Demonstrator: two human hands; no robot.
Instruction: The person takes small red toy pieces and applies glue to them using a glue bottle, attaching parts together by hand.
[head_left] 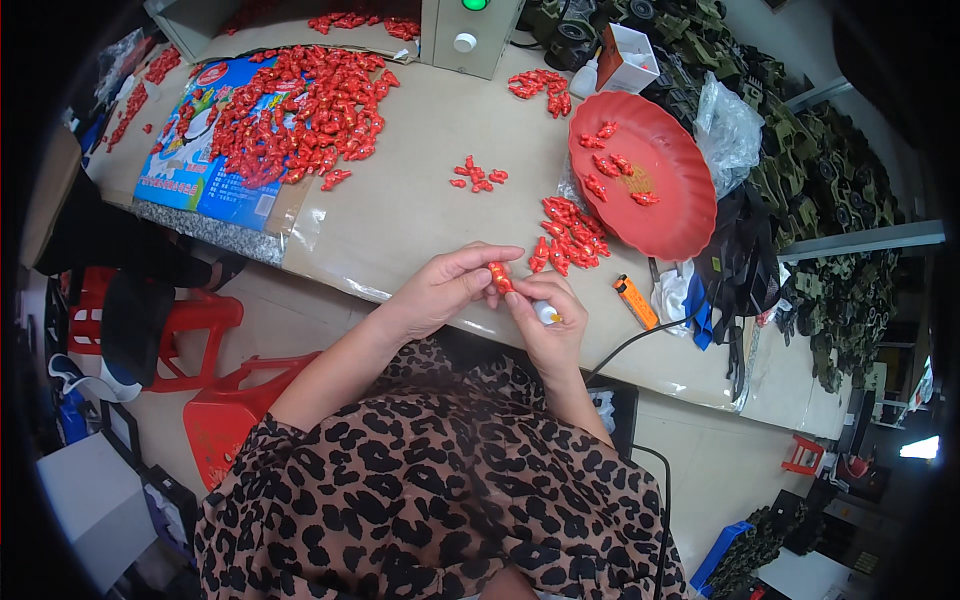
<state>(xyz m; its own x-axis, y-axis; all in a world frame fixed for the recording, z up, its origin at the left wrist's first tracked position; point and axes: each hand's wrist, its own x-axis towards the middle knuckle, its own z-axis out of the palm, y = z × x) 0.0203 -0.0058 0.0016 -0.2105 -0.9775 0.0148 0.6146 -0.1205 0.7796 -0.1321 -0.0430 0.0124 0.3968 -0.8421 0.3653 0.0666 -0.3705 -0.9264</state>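
In front of me, above the table's near edge, my left hand (445, 290) pinches a small red figurine (500, 277) with gold marks between thumb and fingers. The thumb of my right hand (550, 325) touches the figurine's lower end. Tucked in the curled fingers of that same hand is a small white bottle (546, 313) with a yellowish tip. Just beyond my right hand lies a pile of similar red figurines (570, 235). A smaller cluster of figurines (478, 175) sits farther off, ahead of my left hand.
A red scalloped bowl (670, 170) holding several figurines stands at the right, near an orange box-cutter-like item (636, 302). A large heap of figurines (300, 115) covers blue printed cardboard (235, 200) at the left. A grey box with a green light (470, 40) stands behind. A black cable (640, 338) crosses the table's edge.
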